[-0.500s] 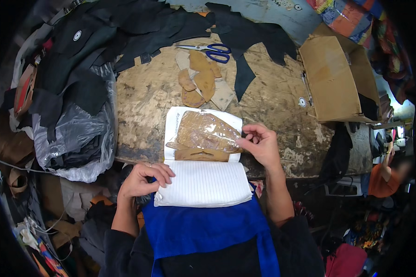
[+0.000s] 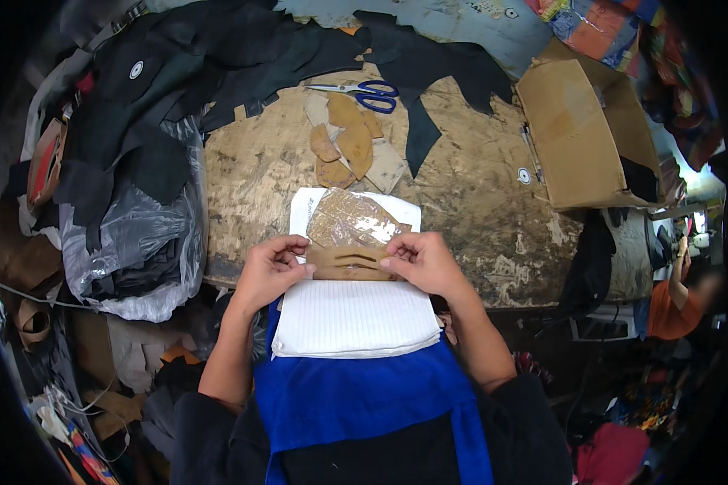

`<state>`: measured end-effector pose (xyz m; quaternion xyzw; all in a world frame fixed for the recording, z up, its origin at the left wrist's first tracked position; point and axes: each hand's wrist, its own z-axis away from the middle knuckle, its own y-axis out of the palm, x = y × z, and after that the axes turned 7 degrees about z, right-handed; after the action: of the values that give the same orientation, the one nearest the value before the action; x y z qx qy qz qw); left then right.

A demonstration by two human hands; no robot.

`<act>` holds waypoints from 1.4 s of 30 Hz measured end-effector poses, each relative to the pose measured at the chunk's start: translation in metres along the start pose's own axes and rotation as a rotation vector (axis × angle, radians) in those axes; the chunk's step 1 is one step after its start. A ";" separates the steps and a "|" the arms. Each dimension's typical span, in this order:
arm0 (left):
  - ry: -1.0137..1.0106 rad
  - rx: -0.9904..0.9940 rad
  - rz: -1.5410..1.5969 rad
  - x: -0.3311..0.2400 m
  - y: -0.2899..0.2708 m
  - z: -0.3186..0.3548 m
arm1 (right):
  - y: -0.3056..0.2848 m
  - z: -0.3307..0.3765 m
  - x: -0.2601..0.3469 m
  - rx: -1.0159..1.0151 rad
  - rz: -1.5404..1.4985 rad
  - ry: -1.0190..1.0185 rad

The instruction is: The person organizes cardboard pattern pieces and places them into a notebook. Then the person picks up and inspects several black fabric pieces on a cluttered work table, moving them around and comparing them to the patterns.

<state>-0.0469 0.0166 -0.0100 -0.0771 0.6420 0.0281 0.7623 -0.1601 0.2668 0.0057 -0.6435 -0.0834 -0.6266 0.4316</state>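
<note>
- Worn wooden table [image 2: 477,210], scuffed; black leather offcuts [image 2: 243,65] heaped at far-left side.
- White lined pad [image 2: 356,319] lay at near edge, over blue apron [image 2: 356,404].
- Tan leather strip [image 2: 349,263] w/ two slits sat across pad's top, clear bag of pieces [image 2: 349,218] just behind.
- Left hand [image 2: 268,271] & right hand [image 2: 422,263] pinched strip's ends, fingers closed on it.
- Strip looked light, thin, floppy; best held at both ends.

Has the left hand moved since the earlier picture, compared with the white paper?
Yes. The left hand has moved up and inward, from the paper's lower left corner to the tan leather piece lying on the white paper.
</note>
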 end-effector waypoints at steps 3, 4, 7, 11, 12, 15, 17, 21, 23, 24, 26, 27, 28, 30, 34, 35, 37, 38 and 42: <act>-0.017 0.006 0.021 0.000 0.004 -0.001 | -0.011 -0.002 0.002 0.056 -0.291 0.051; -0.064 0.006 0.008 -0.001 0.004 0.000 | -0.013 -0.002 0.004 0.067 -0.345 0.006; -0.060 0.012 0.003 -0.003 0.004 0.004 | -0.020 -0.004 0.010 0.074 -0.398 0.029; -0.059 0.020 -0.080 -0.008 0.006 0.009 | -0.022 -0.004 0.016 0.075 -0.449 0.014; -0.049 0.028 -0.101 -0.009 0.007 0.010 | -0.022 -0.004 0.017 0.073 -0.451 0.016; 0.000 0.048 -0.181 -0.009 0.010 0.010 | -0.022 -0.003 0.017 0.070 -0.476 0.010; 0.026 0.049 -0.227 -0.009 0.012 0.010 | -0.021 -0.002 0.016 0.066 -0.479 0.008; 0.056 0.048 -0.303 -0.007 0.015 0.008 | -0.021 0.001 0.016 0.052 -0.499 0.001; 0.078 0.051 -0.337 -0.007 0.016 0.007 | -0.021 0.002 0.016 0.042 -0.528 -0.016; 0.094 0.051 -0.348 -0.007 0.017 0.007 | -0.022 0.002 0.016 0.035 -0.514 -0.008; 0.102 0.070 -0.385 -0.007 0.018 0.007 | -0.022 0.002 0.016 0.037 -0.502 -0.002; 0.096 0.088 -0.411 -0.007 0.018 0.007 | -0.023 0.002 0.015 0.036 -0.502 -0.002; 0.090 0.091 -0.429 -0.007 0.018 0.007 | -0.023 0.002 0.015 0.035 -0.502 -0.003; 0.136 0.100 -0.402 -0.007 0.019 0.008 | -0.022 0.002 0.014 0.030 -0.502 -0.007; 0.194 0.123 -0.423 -0.007 0.019 0.007 | -0.022 0.002 0.008 -0.038 -0.530 -0.018; 0.197 0.125 -0.426 -0.007 0.019 0.007 | -0.023 0.003 0.005 -0.068 -0.541 -0.019; 0.197 0.126 -0.425 -0.009 0.019 0.008 | -0.035 0.007 -0.004 -0.214 -0.552 0.012; 0.188 0.123 -0.412 -0.011 0.019 0.008 | -0.043 0.011 -0.010 -0.280 -0.570 0.008; 0.107 0.103 -0.365 -0.018 0.018 0.012 | -0.081 0.024 -0.048 -0.546 -0.786 0.005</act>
<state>-0.0412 0.0368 0.0079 -0.1549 0.6575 -0.1477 0.7224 -0.2044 0.3528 0.0037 -0.6515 -0.1519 -0.7430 -0.0229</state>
